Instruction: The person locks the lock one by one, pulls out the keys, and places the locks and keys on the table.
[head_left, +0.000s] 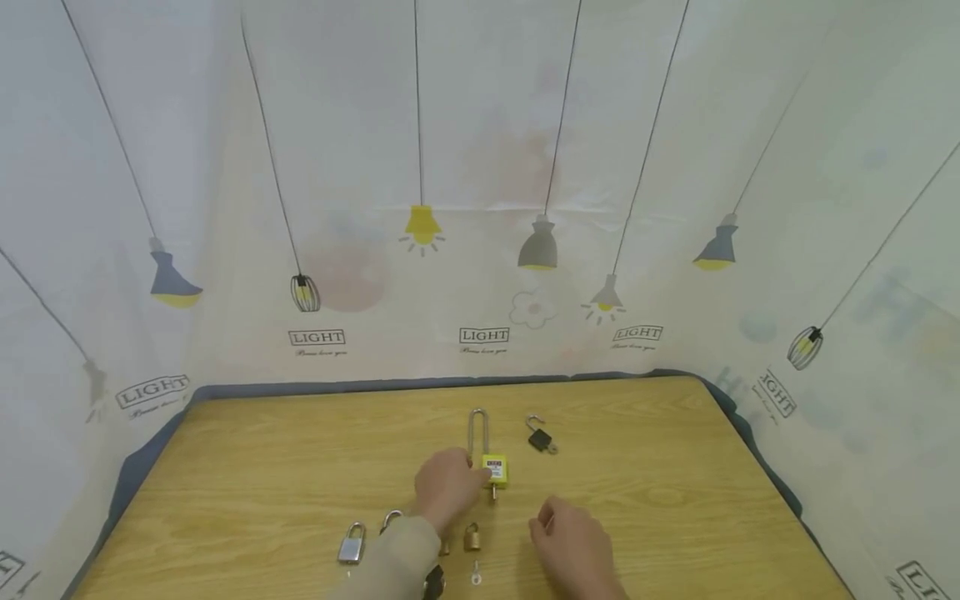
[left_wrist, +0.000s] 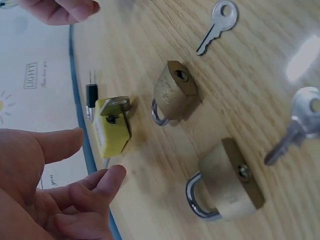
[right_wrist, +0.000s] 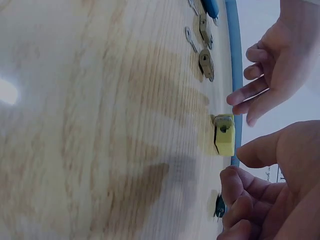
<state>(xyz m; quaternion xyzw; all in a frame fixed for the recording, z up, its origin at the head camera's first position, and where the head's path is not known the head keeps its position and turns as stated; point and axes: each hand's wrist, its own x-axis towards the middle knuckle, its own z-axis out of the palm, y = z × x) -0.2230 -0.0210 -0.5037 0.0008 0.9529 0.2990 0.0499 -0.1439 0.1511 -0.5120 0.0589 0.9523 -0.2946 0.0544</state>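
A yellow padlock (head_left: 497, 471) lies on the wooden table with its long shackle pointing away and a key (left_wrist: 116, 106) in its keyhole. My left hand (head_left: 450, 485) hovers beside it, thumb and fingers spread apart; the left wrist view shows a gap between them and the padlock. Nearer to me and to the right is my right hand (head_left: 573, 542), held above the table with fingers loosely bent and nothing in them. Beyond the yellow padlock, to its right, lies a black padlock (head_left: 540, 440) with its shackle swung out and a key (head_left: 552, 448) at its base.
On the near side, a small brass padlock (head_left: 472, 540) lies above a loose key (head_left: 476, 575). A larger brass padlock (left_wrist: 230, 185) and another key (left_wrist: 300, 120) lie close by. Farther left is a silver padlock (head_left: 351, 546). My left sleeve (head_left: 405, 550) hides part of this row.
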